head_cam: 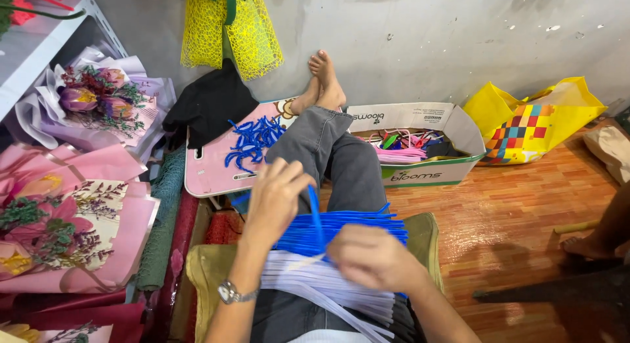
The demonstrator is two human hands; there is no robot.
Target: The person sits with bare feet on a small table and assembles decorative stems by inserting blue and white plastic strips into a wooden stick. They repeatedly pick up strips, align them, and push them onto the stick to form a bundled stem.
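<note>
So, one blue pipe cleaner (316,215) is up btwn both hands, over the lap. Left hand (275,202) has fingers closed on its upper part, wrist w/ a watch (230,292); right hand (371,257) is curled shut around the lower end, where it meets a white one, though the exact fingertip hold is hidden by the knuckles. Stem looks still mostly straight, so shaping is prob. just begun.

Under the hands: a bundle of blue pipe cleaners (348,228) and a bundle of white pipe cleaners (315,284), both lying across the lap, both thick – lots still unworked, by the look of it.

Past the knee, a pink tray (210,172) w/ a pile of bent blue pieces (252,143) – finished bits, I'd judge, a fair handful. So prob. partway: some done, far more stock left.

Further out: cardboard box (459,129) w/ mixed coloured stems, yellow bag (531,123) to its right on the wood floor. Left side: wrapped bouquets (72,218) in pink paper. Another person's foot (587,246) at the right edge.
</note>
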